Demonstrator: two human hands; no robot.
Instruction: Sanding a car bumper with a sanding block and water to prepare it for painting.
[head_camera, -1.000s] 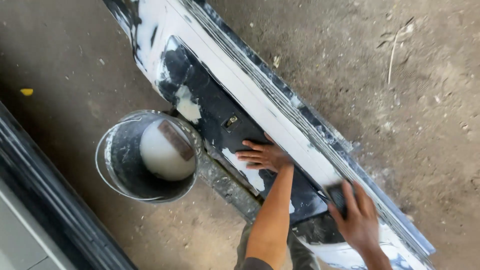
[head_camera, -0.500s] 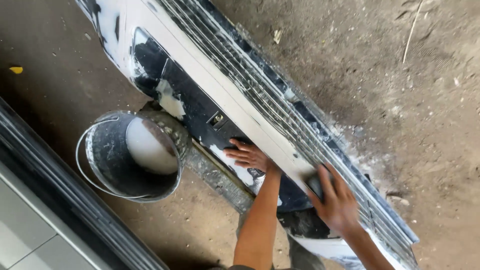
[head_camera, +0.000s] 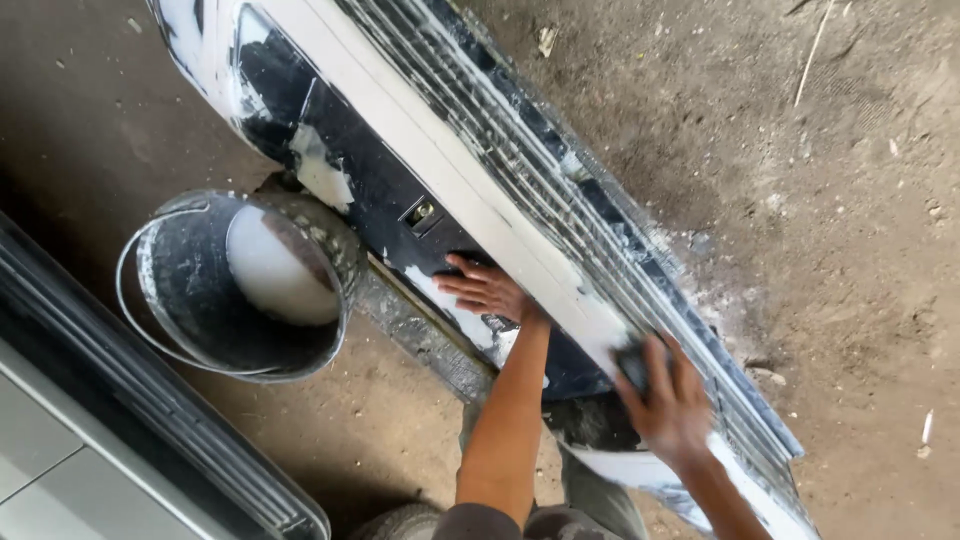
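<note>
Pressing flat, open left hand (head_camera: 487, 290) steadies the bumper (head_camera: 470, 170); right hand (head_camera: 668, 405) fingers clench a dark sanding block (head_camera: 632, 366).

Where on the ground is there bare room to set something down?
Open dirt floor lies right of the car bumper, with only small debris. Left is tighter: the bucket sits between the bumper and a vehicle edge.

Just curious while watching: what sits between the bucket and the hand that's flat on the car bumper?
In the head view, a dirty metal rail lies between the bucket and the left hand on the bumper.
</note>
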